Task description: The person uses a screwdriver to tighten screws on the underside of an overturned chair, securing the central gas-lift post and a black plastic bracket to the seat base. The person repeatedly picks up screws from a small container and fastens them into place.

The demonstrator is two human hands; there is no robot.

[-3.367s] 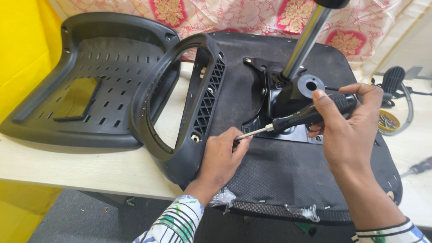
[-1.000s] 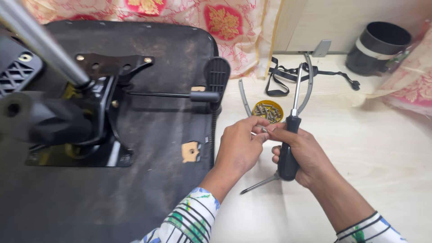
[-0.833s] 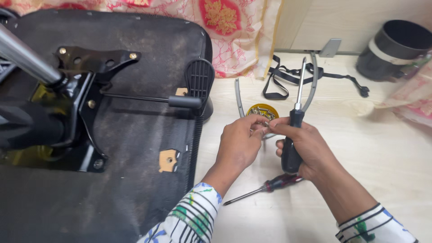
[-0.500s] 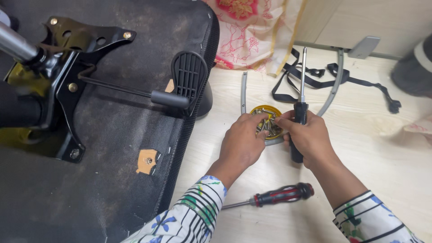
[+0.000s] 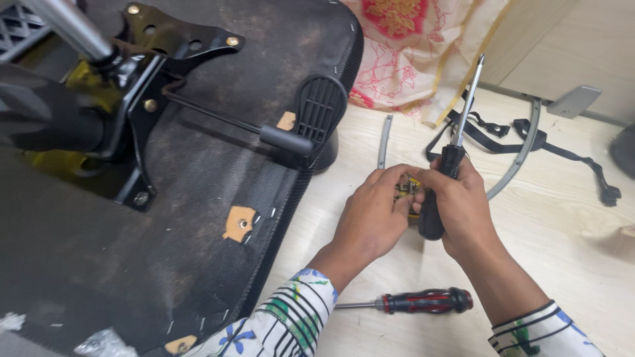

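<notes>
Moved since earlier frame: red-black screwdriver [image 5: 423,302] now lies nearer surface [image 5: 569,231] front edge. Right hand [image 5: 460,205] clenched round black-handled screwdriver [image 5: 450,158], upright mid-surface; left hand [image 5: 374,215] pinching small yellow container [image 5: 405,190].

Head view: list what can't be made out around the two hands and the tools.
- Small yellowish item between the hands: mostly covered by the left hand and right hand; its kind is unclear.
- Black-handled screwdriver: the right hand covers the grip's middle.
- Upturned chair seat: cut off by the left and bottom edges.
- Red-and-black screwdriver: the left sleeve hides its tip.
</notes>
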